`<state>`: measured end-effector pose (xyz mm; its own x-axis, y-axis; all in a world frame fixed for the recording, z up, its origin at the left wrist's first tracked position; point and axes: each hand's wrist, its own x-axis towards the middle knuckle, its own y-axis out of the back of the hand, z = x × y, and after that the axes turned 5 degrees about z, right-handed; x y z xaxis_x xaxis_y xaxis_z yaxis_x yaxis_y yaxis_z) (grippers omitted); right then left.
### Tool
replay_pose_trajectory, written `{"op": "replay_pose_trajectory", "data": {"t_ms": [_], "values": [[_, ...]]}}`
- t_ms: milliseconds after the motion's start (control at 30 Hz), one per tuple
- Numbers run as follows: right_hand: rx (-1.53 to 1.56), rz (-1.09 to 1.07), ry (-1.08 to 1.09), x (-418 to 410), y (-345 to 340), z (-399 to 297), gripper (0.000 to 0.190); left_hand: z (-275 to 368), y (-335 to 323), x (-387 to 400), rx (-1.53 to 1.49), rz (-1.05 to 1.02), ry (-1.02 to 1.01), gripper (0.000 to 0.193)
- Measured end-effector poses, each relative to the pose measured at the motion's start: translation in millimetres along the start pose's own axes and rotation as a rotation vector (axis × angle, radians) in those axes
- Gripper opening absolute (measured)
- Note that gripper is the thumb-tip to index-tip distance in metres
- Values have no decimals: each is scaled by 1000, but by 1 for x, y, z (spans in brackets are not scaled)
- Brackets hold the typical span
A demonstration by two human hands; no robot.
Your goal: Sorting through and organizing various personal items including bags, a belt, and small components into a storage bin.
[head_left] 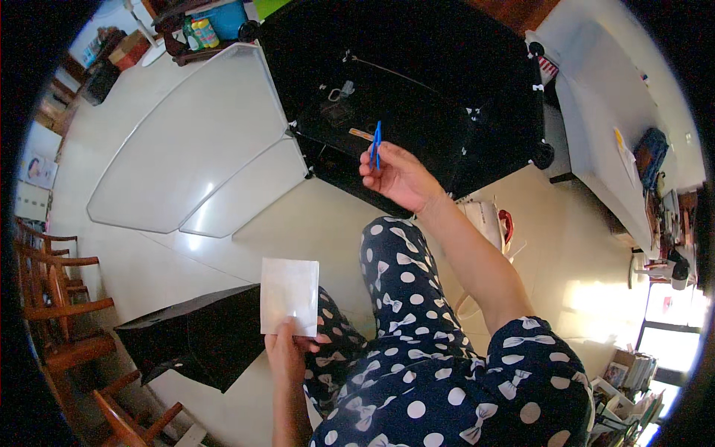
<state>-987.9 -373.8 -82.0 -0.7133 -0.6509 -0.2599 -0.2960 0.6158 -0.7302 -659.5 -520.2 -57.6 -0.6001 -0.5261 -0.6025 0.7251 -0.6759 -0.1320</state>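
My left hand (pixel 289 346) grips the lower edge of a flat white rectangular sheet or packet (pixel 289 288), thumb on its front. Raised before me, my right hand (pixel 403 174) pinches a thin, two-pronged blue plastic piece (pixel 378 139) between thumb and fingers. Behind that hand lies a large black panelled cabinet (pixel 408 61). On its dark surface are a small orange-and-white strip (pixel 361 134) and a pale ring-shaped item (pixel 334 95). A translucent panelled door (pixel 190 145) swings out from the cabinet's left side. Whether the blue piece touches anything beyond my fingers cannot be made out.
A black box-like piece (pixel 192 335) rests on the tiled floor to my left, near wooden chairs (pixel 61 307). A white bag (pixel 481 220) sits by my right knee. Black wheels (pixel 542 155) jut from the cabinet's right side, near a long white-topped table (pixel 600 134).
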Motion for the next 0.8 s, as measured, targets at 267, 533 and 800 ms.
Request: {"op": "replay_pose_trajectory", "data": {"t_ms": [267, 533, 800], "values": [[158, -246, -78, -40, -48, 6, 26, -3, -1, -4, -22, -14, -33, 34], [-1064, -412, 60, -84, -57, 58, 18, -13, -2, -9, 6, 22, -94, 32], [-1552, -604, 782, -102, -61, 118, 7, -13, -4, -5, -20, 40, -23, 32]]}}
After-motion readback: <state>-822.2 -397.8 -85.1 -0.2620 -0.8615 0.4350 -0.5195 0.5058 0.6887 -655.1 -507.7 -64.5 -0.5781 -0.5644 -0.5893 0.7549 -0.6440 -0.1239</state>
